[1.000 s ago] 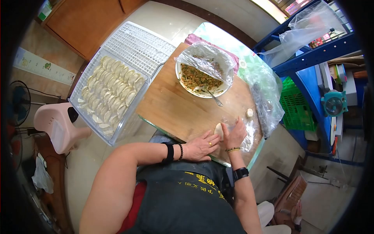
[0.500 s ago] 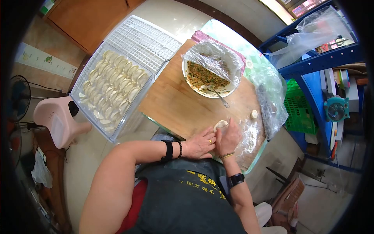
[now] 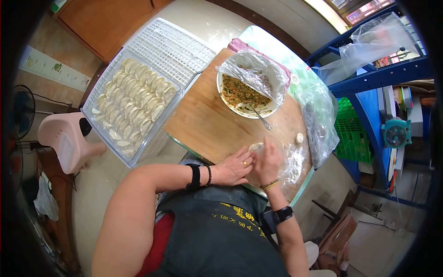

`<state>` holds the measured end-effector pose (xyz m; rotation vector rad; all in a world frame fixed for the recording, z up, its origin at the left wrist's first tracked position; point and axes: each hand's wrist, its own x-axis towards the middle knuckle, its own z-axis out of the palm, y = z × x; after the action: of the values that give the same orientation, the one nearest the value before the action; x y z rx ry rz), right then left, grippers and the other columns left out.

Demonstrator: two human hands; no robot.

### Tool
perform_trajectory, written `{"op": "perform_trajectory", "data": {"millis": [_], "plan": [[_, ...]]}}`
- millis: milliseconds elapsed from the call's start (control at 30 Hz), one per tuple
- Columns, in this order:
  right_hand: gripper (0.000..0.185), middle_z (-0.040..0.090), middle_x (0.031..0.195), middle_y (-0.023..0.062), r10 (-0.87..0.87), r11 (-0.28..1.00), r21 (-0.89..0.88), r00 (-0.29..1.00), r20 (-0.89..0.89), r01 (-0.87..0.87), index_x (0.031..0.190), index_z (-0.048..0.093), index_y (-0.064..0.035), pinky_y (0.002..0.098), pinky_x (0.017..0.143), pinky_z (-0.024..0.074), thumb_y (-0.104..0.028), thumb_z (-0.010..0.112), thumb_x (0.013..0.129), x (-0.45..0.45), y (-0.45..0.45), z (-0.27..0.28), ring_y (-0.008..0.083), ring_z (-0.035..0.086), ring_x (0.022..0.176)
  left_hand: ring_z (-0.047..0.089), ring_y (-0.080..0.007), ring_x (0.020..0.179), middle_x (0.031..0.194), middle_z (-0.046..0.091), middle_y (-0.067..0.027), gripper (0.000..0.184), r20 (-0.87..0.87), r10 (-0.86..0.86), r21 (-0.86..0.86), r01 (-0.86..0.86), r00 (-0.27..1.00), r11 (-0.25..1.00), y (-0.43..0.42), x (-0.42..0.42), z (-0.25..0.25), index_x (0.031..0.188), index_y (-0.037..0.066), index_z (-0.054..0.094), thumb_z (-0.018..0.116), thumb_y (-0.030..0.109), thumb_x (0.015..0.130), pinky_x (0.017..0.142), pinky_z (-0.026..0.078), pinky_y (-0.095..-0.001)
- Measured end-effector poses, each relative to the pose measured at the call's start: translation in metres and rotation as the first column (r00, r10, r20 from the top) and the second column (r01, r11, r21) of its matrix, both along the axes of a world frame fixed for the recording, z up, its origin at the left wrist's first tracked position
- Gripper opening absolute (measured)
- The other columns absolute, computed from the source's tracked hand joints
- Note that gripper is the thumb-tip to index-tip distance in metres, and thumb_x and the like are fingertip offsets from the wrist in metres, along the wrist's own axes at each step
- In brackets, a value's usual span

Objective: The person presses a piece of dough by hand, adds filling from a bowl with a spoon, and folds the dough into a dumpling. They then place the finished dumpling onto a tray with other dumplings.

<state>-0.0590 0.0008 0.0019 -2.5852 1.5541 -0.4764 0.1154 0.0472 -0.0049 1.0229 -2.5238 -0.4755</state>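
Note:
My left hand (image 3: 234, 167) reaches in over the near edge of the wooden board (image 3: 198, 115). Its fingers are stretched out, with the tips at the near side of a pale piece of dough (image 3: 256, 146); I cannot see a grip on it. Close beside it, my right hand (image 3: 267, 162) is over the board at the dough's right side. Motion smears its fingers, and whatever may be under or in them is hidden. A small dough lump (image 3: 299, 138) lies farther right, near white flour (image 3: 294, 164) spread on the board.
A bowl of chopped filling (image 3: 244, 92), partly covered by plastic film, has a spoon (image 3: 262, 119) in it. At left, a clear tray (image 3: 152, 131) bears rows of dumplings (image 3: 134, 99). Crumpled plastic (image 3: 323, 124) lies along the right edge. A pink chair (image 3: 67, 138) stands at far left.
My right hand has shifted slightly up and its fingers are more blurred. The dough between the hands shows less of its raised, curled edge. The left hand is nearly still. The view has shifted a little.

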Motion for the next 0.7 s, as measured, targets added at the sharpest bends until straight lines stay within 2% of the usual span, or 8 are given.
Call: {"op": "perform_trajectory", "data": {"millis": [167,267,300,367,400,533,633,700], "plan": [[0.073,0.057,0.116,0.0141,-0.166,0.984,-0.052,0.986,0.030,0.168,0.136,0.042,-0.0044,0.0459,0.087,0.0367,-0.032,0.073,0.076,0.009,-0.018,-0.011,0.0311,0.054,0.101,0.033,-0.0379,0.132,0.130,0.043,-0.0224,0.063,0.015,0.003,0.057,-0.004,1.000,0.998,0.002,0.005,0.003,0.126,-0.001,0.046,0.062,0.042,0.084,0.111,0.023,-0.0553],[0.072,0.057,0.112,0.0166,-0.373,0.910,0.251,0.916,0.147,0.330,0.137,0.041,-0.0046,0.0457,0.087,0.0396,-0.030,0.073,0.078,-0.002,-0.038,-0.008,0.0316,0.056,0.097,0.034,-0.0369,0.131,0.128,0.045,-0.0220,0.066,0.025,0.060,0.027,-0.060,0.998,0.998,-0.006,0.002,-0.002,0.126,-0.004,0.046,0.060,0.046,0.084,0.111,0.023,-0.0535],[0.072,0.057,0.112,0.0166,-0.367,0.913,0.250,0.918,0.150,0.324,0.137,0.041,-0.0046,0.0457,0.087,0.0396,-0.030,0.073,0.078,-0.006,-0.040,-0.010,0.0316,0.056,0.097,0.034,-0.0369,0.131,0.129,0.045,-0.0219,0.066,0.023,0.103,0.009,-0.103,0.994,0.995,-0.009,0.001,-0.004,0.127,-0.004,0.046,0.059,0.046,0.085,0.111,0.023,-0.0536],[0.071,0.057,0.110,0.0189,-0.353,0.936,0.169,0.830,0.432,0.310,0.139,0.039,-0.0040,0.0440,0.082,0.0436,-0.024,0.072,0.079,-0.021,-0.040,-0.023,0.0344,0.056,0.094,0.034,-0.0369,0.131,0.129,0.045,-0.0218,0.066,0.021,0.145,-0.005,-0.145,0.989,0.989,-0.011,0.000,-0.005,0.128,-0.004,0.047,0.058,0.046,0.086,0.111,0.023,-0.0536],[0.071,0.056,0.108,0.0208,-0.240,0.961,-0.027,0.880,0.410,0.275,0.140,0.037,-0.0032,0.0422,0.078,0.0461,-0.019,0.070,0.079,-0.024,-0.040,-0.020,0.0359,0.056,0.092,0.034,-0.0366,0.131,0.132,0.044,-0.0218,0.064,0.050,0.116,-0.032,-0.115,0.992,0.993,-0.013,-0.001,-0.006,0.127,-0.004,0.048,0.057,0.045,0.087,0.111,0.024,-0.0531],[0.066,0.056,0.112,0.0219,-0.216,0.969,0.191,0.907,0.363,0.155,0.139,0.041,-0.0035,0.0422,0.083,0.0450,-0.014,0.068,0.080,-0.038,-0.016,0.018,0.0371,0.056,0.101,0.034,-0.0342,0.133,0.137,0.044,-0.0215,0.057,0.076,-0.053,-0.109,0.061,0.996,0.992,-0.011,-0.012,-0.004,0.124,-0.003,0.052,0.055,0.041,0.088,0.111,0.026,-0.0507],[0.066,0.055,0.114,0.0210,0.013,0.999,0.042,0.975,0.224,-0.023,0.139,0.042,-0.0038,0.0435,0.085,0.0433,-0.014,0.069,0.079,-0.037,0.001,0.022,0.0371,0.055,0.102,0.036,-0.0316,0.132,0.135,0.046,-0.0204,0.052,0.078,-0.120,-0.143,0.130,0.990,0.981,-0.001,-0.020,-0.006,0.120,-0.001,0.055,0.056,0.039,0.087,0.109,0.027,-0.0499],[0.066,0.054,0.118,0.0194,0.036,0.995,0.083,0.984,0.173,-0.051,0.138,0.043,-0.0045,0.0453,0.088,0.0406,-0.017,0.069,0.079,-0.028,0.017,0.019,0.0358,0.054,0.104,0.038,-0.0307,0.130,0.132,0.048,-0.0197,0.047,0.083,-0.118,-0.196,0.132,0.990,0.972,0.006,-0.019,-0.008,0.115,0.000,0.057,0.056,0.036,0.085,0.109,0.027,-0.0494]]}}
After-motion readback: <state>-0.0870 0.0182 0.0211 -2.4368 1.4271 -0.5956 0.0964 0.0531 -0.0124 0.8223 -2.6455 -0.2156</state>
